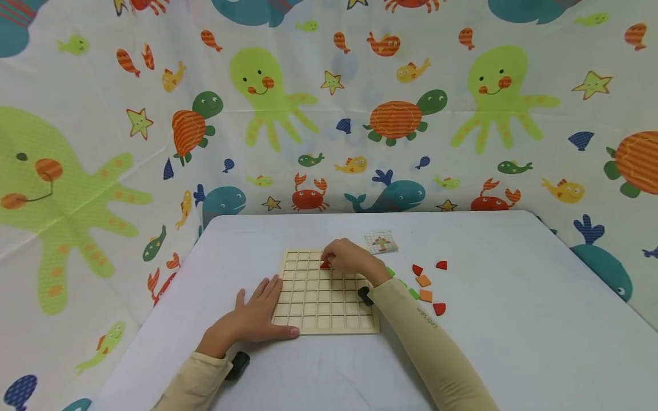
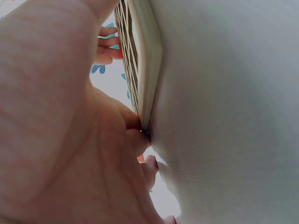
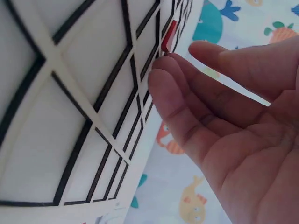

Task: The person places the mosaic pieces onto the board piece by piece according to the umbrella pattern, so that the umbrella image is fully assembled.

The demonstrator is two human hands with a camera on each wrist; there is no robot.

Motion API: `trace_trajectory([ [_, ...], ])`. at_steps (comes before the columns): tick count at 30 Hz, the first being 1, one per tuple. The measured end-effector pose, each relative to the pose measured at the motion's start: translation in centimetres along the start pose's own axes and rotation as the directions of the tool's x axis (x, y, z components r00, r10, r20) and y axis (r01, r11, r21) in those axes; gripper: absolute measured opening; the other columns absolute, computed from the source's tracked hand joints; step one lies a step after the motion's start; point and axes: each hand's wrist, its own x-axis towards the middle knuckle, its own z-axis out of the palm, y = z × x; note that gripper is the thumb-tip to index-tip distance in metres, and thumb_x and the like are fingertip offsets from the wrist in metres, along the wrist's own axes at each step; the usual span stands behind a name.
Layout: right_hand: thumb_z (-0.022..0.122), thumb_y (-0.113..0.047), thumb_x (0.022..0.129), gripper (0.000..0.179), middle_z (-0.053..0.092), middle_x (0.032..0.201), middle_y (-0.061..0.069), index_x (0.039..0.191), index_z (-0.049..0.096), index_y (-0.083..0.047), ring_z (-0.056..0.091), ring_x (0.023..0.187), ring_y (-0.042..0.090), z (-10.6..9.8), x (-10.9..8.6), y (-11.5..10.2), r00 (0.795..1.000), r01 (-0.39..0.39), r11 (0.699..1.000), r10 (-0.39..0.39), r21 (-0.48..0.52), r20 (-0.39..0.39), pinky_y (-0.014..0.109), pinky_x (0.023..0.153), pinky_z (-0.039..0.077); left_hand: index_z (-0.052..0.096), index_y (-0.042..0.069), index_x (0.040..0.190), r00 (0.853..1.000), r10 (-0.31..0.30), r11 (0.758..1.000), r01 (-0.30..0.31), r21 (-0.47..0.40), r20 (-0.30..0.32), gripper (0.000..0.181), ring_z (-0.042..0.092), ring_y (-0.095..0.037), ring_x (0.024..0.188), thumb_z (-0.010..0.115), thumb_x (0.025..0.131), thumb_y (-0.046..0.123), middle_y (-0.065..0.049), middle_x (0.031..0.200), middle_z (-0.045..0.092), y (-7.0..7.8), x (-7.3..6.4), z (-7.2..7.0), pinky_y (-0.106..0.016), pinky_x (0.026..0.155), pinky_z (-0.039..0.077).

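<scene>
A pale wooden grid board point(image 1: 339, 330) lies on the white table. My left hand point(image 1: 259, 317) rests at its lower left corner, fingers spread along the left edge and thumb along the near edge. In the left wrist view, the palm point(image 2: 93, 154) sits right against the board's side. My right hand point(image 1: 349, 258) reaches over the far part of the board, fingers bent downward. A small red piece point(image 1: 325, 265) lies in a far cell, right at its fingertips. In the right wrist view, the thumb stands apart from the fingers point(image 3: 163, 88), and the red piece point(image 3: 169, 37) shows just beyond them.
Right of the board lie loose red quarter-round pieces point(image 1: 439, 309), orange squares point(image 1: 426, 295) and green pieces point(image 1: 413, 293), some partly behind the right forearm. A pattern card point(image 1: 381, 242) lies beyond the board's far right corner. A sea-animal curtain point(image 1: 339, 125) hangs behind the table.
</scene>
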Motion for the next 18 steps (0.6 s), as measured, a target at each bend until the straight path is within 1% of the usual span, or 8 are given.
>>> trace_trajectory([
  [2, 0.048, 0.006, 0.107, 0.033, 0.076, 0.121, 0.016, 0.121, 0.078, 0.004, 0.069, 0.111, 0.028, -0.14, -0.14, -0.09, 1.0, 0.002, 1.0, -0.002, -0.005, 0.013, 0.039, 0.096, 0.056, 0.016, -0.007, 0.168, 1.0, 0.001, 1.0, -0.001, 0.0, -0.001, 0.132, 0.01, -0.048, 0.161, 0.079, 0.083, 0.072, -0.026, 0.175, 0.015, -0.02, -0.02, -0.01, -0.08, 0.117, 0.0],
  [6, 0.05, 0.002, 0.109, 0.031, 0.075, 0.124, 0.014, 0.124, 0.077, 0.002, 0.068, 0.111, 0.026, -0.47, -0.36, -0.13, 1.0, -0.013, 1.0, 0.013, 0.008, 0.008, 0.04, 0.098, 0.055, 0.016, -0.007, 0.167, 1.0, 0.004, 1.0, -0.004, 0.002, 0.0, 0.132, 0.011, -0.049, 0.161, 0.079, 0.083, 0.072, -0.026, 0.175, 0.015, -0.01, 0.04, -0.08, -0.081, 0.116, 0.001],
  [9, 0.051, 0.0, 0.109, 0.031, 0.074, 0.128, 0.012, 0.127, 0.076, 0.0, 0.067, 0.118, 0.027, -0.58, -0.46, -0.13, 1.0, -0.02, 0.999, 0.019, 0.044, 0.009, 0.042, 0.105, 0.052, 0.016, -0.007, 0.168, 1.0, 0.003, 1.0, -0.003, 0.005, 0.001, 0.132, 0.011, -0.049, 0.161, 0.079, 0.083, 0.072, -0.026, 0.175, 0.015, -0.05, 0.08, -0.12, -0.081, 0.116, 0.001],
  [13, 0.049, 0.002, 0.109, 0.034, 0.074, 0.128, 0.01, 0.132, 0.074, -0.001, 0.064, 0.127, 0.028, -0.43, -0.4, -0.2, 0.999, -0.01, 0.997, 0.007, 0.075, 0.047, 0.045, 0.114, 0.046, 0.016, -0.006, 0.168, 1.0, 0.002, 1.0, -0.002, 0.006, 0.0, 0.132, 0.01, -0.048, 0.161, 0.079, 0.083, 0.073, -0.025, 0.176, 0.015, -0.14, 0.14, -0.17, -0.081, 0.116, 0.001],
  [18, 0.049, 0.003, 0.109, 0.032, 0.076, 0.119, 0.008, 0.127, 0.076, 0.0, 0.067, 0.119, 0.025, -0.03, -0.25, -0.16, 0.998, -0.005, 0.998, 0.0, 0.063, 0.066, 0.044, 0.112, 0.048, 0.016, -0.006, 0.168, 1.0, 0.003, 1.0, -0.003, 0.001, 0.004, 0.132, 0.01, -0.048, 0.161, 0.079, 0.082, 0.072, -0.024, 0.176, 0.015, -0.12, 0.16, -0.14, -0.081, 0.116, 0.0],
])
